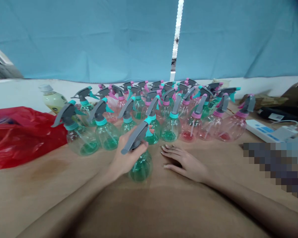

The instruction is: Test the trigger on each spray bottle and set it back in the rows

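My left hand [129,152] is wrapped round the neck of a clear green spray bottle [140,168] with a grey and turquoise trigger head. That bottle stands in front of several others on the table. My right hand [185,162] lies palm down on the wood, fingers stretched out and holding nothing. Just beyond both hands is a row of round spray bottles, green ones such as this green bottle [108,137] on the left and pink ones such as this pink bottle [188,132] on the right. More bottles crowd behind, partly hidden.
A red plastic bag [27,135] lies at the left, with a white-capped bottle [53,99] behind it. At the right are a white power strip [263,130] and a dark item with a label [275,115]. A blue cloth [101,39] hangs behind the wooden table [144,211].
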